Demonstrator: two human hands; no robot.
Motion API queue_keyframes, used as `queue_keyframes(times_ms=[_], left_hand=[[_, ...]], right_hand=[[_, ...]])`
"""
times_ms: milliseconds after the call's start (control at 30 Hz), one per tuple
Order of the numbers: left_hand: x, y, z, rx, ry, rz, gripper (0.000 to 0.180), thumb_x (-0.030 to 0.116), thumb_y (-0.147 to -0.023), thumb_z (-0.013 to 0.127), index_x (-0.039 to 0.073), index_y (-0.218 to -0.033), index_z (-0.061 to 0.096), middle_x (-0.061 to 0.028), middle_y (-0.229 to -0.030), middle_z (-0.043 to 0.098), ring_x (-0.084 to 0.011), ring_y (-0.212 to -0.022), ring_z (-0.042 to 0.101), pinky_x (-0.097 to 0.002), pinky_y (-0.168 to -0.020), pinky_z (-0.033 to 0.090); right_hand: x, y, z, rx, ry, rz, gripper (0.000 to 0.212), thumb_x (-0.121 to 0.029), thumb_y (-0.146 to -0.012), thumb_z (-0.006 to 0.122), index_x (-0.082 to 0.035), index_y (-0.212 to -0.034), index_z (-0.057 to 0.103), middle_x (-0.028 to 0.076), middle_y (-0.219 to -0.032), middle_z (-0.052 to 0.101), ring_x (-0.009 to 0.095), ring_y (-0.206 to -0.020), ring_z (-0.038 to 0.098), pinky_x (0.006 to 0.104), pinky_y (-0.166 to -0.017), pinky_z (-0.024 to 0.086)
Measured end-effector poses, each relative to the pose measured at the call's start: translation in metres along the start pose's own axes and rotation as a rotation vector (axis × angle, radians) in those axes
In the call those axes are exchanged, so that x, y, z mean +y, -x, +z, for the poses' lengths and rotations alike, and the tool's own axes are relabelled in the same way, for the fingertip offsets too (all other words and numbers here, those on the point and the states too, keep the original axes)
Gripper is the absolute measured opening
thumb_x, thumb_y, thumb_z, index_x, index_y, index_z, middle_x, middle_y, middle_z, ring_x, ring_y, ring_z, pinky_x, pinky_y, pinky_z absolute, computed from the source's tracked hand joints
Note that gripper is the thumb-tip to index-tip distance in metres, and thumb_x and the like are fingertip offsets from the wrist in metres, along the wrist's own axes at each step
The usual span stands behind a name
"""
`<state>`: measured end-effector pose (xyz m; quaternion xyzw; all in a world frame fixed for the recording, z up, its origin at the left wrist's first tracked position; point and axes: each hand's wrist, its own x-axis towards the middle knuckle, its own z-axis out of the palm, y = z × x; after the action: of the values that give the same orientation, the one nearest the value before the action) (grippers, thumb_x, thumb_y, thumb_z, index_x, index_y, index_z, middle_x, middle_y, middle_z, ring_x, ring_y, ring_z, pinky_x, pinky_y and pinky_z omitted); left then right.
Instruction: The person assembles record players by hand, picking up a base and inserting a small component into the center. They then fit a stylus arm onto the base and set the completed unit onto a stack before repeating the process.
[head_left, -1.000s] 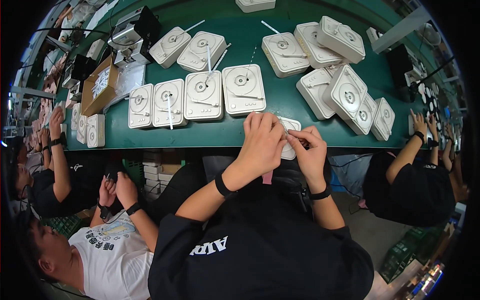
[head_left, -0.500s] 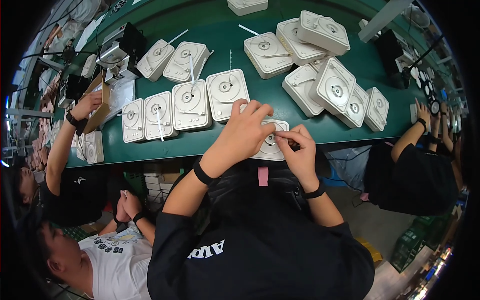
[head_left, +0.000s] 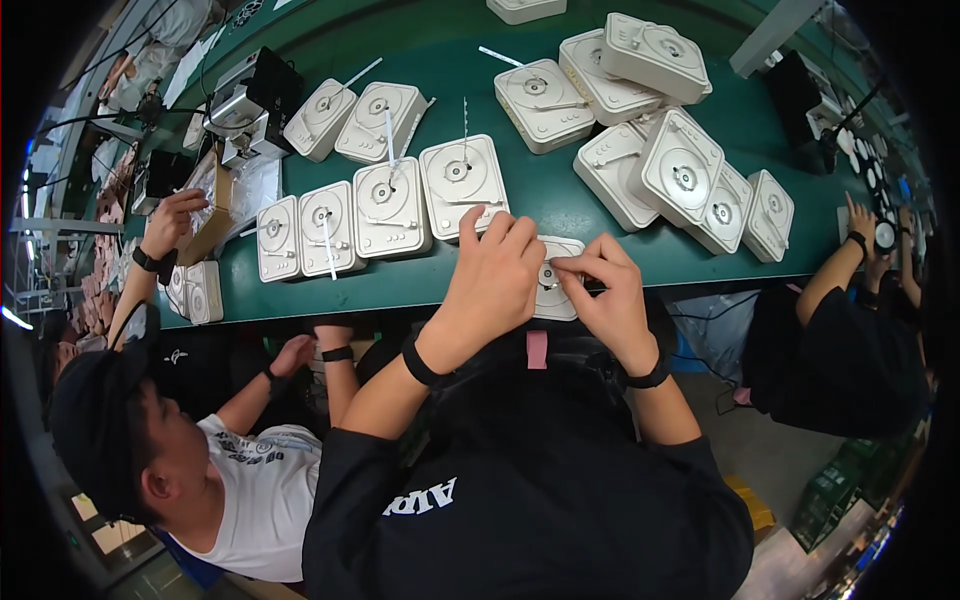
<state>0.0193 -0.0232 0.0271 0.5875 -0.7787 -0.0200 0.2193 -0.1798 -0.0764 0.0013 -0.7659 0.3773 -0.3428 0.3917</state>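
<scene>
At three o'clock from the left hand (head_left: 494, 270) lies a white player-shaped unit (head_left: 556, 306). Hands have parted, exposing its dial (head_left: 547, 273) for work; right hand (head_left: 614, 298) fingers nearly pinched, left loosely curled; contents indeterminable.

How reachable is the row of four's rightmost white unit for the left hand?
Probably yes: the left hand appears close to the rightmost white unit, by its near edge, with nothing visible between.

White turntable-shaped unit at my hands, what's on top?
The white turntable-shaped unit shows a round, dark-centred disc partly under the right hand. The left hand covers the unit's left edge, hiding whatever lies there.
</scene>
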Motion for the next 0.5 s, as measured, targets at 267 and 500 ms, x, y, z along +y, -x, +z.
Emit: queue_keyframes(times_ms=[267,500], left_hand=[[0.004,0.011,0.004,0.054,0.063,-0.082,0.011,0.008,-0.091,0.078,0.008,-0.1,0.074,-0.0063,-0.108,0.063,-0.0302,-0.111,0.061,-0.0567,-0.113,0.039],[0.007,0.016,0.007,0.178,0.143,-0.178,0.011,0.006,-0.088,0.078,0.007,-0.097,0.073,-0.0082,-0.113,0.063,-0.0322,-0.113,0.06,-0.0538,-0.109,0.04]], right_hand=[[-0.006,-0.019,-0.009,-0.129,0.274,-0.226,0.012,0.0,-0.085,0.079,-0.004,-0.096,0.078,0.01,-0.089,0.061,0.03,-0.081,0.064,0.0413,-0.07,0.051],[-0.007,-0.022,-0.011,-0.165,0.22,-0.203,0.008,-0.001,-0.087,0.078,-0.002,-0.094,0.075,0.01,-0.09,0.063,0.031,-0.082,0.064,0.0425,-0.07,0.051]])
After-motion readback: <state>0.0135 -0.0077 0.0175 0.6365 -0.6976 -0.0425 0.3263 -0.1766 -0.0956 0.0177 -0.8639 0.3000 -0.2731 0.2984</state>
